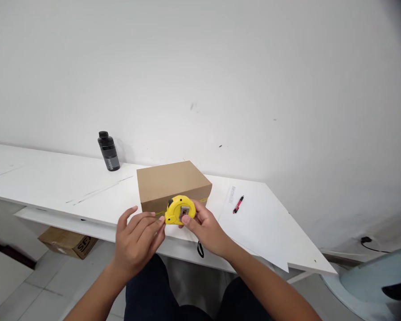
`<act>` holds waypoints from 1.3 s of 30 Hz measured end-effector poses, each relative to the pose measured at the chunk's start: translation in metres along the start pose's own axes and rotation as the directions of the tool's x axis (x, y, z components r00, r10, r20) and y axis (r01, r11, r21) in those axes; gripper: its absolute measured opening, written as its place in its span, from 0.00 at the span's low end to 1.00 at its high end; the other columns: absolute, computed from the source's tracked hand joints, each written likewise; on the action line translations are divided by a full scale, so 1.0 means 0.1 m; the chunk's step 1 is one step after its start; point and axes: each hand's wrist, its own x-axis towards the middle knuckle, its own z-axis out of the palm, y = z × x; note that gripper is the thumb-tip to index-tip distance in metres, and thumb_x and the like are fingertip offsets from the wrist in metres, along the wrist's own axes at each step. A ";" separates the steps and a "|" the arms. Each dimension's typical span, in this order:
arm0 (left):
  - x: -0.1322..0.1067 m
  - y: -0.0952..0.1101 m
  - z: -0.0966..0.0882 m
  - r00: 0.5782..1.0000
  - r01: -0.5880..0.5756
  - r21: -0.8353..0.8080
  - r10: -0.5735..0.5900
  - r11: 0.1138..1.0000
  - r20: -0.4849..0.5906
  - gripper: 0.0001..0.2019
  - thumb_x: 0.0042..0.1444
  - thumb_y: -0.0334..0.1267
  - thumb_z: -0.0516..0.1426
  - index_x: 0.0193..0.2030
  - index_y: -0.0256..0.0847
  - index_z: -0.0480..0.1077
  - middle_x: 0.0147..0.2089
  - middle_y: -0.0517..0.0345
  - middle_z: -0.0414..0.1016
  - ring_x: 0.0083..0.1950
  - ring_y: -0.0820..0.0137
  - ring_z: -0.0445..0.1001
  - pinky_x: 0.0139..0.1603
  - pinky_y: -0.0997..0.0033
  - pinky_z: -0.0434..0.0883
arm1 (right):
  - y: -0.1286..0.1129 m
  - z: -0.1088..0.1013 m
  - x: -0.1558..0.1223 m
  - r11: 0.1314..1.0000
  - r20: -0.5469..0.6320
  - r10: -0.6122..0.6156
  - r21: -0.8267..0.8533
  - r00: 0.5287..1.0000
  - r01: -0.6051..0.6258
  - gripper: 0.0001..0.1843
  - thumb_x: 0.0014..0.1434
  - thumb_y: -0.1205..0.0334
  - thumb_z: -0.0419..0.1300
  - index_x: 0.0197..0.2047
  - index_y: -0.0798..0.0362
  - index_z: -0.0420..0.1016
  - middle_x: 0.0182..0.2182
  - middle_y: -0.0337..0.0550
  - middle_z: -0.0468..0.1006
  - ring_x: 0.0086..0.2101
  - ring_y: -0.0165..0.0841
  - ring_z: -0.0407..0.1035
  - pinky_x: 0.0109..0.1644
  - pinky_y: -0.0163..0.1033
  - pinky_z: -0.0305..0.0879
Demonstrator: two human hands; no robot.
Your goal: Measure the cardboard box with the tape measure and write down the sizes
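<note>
A yellow tape measure (pixel 175 210) with a metal belt clip is in my right hand (pixel 207 225), its thumb pressed on the case near the clip. A black wrist strap hangs below it. My left hand (pixel 138 238) has its thumb and index finger closed together at the tape measure's mouth; its other fingers are loosely bent. The tape's tip is hidden by those fingertips. Just behind both hands, a closed brown cardboard box (pixel 172 180) sits on the white table (pixel 87 191). A yellow band shows along the box's front side, partly covered by the tape measure.
Right of the box lie white paper sheets (pixel 257 234) with a red and black pen (pixel 238 204) on them. A dark water bottle (pixel 108 151) stands upright at the back left. Under the table is another cardboard box (pixel 67 240). A white wall rises behind the table.
</note>
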 end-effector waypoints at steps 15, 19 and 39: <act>-0.11 -0.84 0.11 0.972 -0.144 0.304 0.077 0.942 0.223 0.06 0.57 0.29 0.56 0.36 0.45 0.71 0.42 0.57 0.81 0.46 0.61 0.78 0.65 0.49 0.62 | 0.11 -1.41 0.73 1.000 -0.327 -0.010 0.006 0.945 0.013 0.25 0.50 0.49 0.74 0.46 0.55 0.80 0.21 0.30 0.65 0.18 0.19 0.43 0.20 0.32 0.39; -0.05 -1.01 0.12 0.935 -0.177 0.108 0.132 0.978 0.329 0.09 0.57 0.27 0.54 0.34 0.46 0.70 0.49 0.57 0.82 0.52 0.62 0.78 0.67 0.52 0.64 | 0.28 -1.70 0.64 0.998 -0.409 -0.009 0.046 0.912 0.030 0.24 0.47 0.45 0.75 0.39 0.53 0.78 0.20 0.28 0.62 0.16 0.18 0.42 0.19 0.32 0.40; -0.06 -1.34 0.20 0.880 0.223 -0.052 -0.178 0.973 0.441 0.09 0.63 0.38 0.51 0.42 0.47 0.73 0.35 0.60 0.81 0.36 0.64 0.77 0.58 0.51 0.71 | 0.58 -1.77 0.53 0.994 -0.506 0.005 0.094 0.862 0.050 0.28 0.46 0.51 0.76 0.50 0.49 0.79 0.29 0.33 0.74 0.19 0.19 0.47 0.21 0.32 0.45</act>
